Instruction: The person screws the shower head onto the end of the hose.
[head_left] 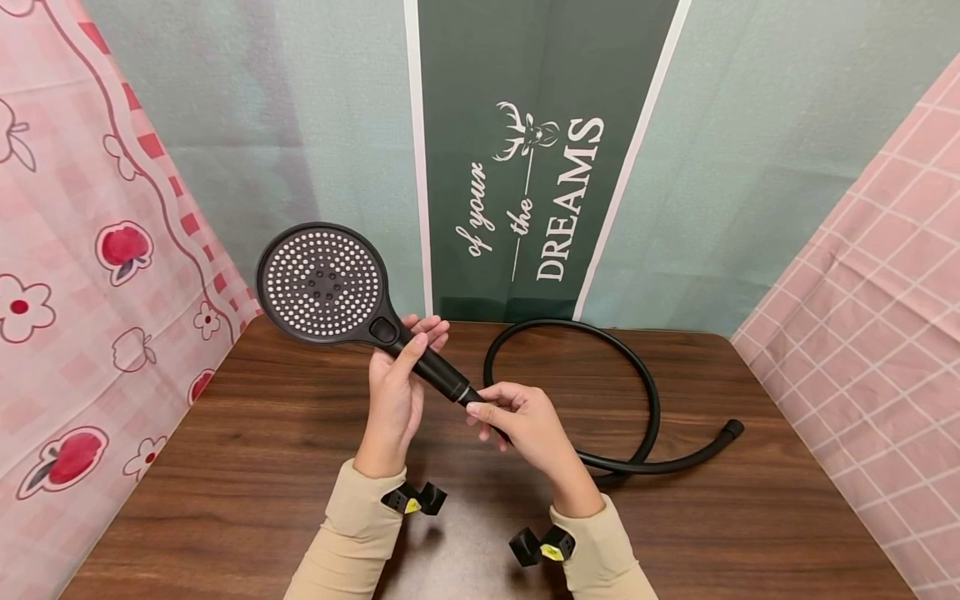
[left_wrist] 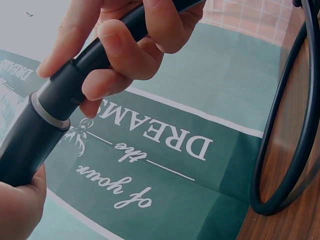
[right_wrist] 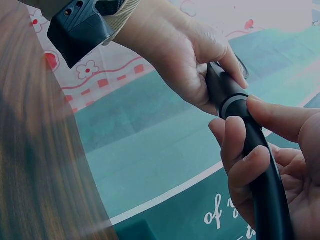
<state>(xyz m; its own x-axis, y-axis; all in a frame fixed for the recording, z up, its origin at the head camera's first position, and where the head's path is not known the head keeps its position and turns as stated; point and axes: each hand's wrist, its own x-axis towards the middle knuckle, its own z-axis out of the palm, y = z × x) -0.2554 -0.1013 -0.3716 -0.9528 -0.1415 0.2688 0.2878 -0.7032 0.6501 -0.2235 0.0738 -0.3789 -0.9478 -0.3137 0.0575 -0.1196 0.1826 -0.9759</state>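
Observation:
A black shower head (head_left: 322, 283) is held up over the table's far side, its round face of pale nozzles toward the head camera. My left hand (head_left: 393, 387) grips its handle, the thumb across the front and the fingers behind. With thumb and fingers, my right hand (head_left: 528, 425) pinches the end of a black shower hose (head_left: 651, 392) at the handle's bottom. The hose's end nut (left_wrist: 62, 90) lines up with the handle, and a silver ring (left_wrist: 49, 111) shows between them. How tightly they are joined I cannot tell.
Behind my right hand the hose loops over the dark wooden table (head_left: 247, 467); its free end (head_left: 732, 429) points right. A green printed cloth (head_left: 551, 50) hangs at the back, with pink cloths (head_left: 75, 250) at both sides. Both wrists wear small black cameras.

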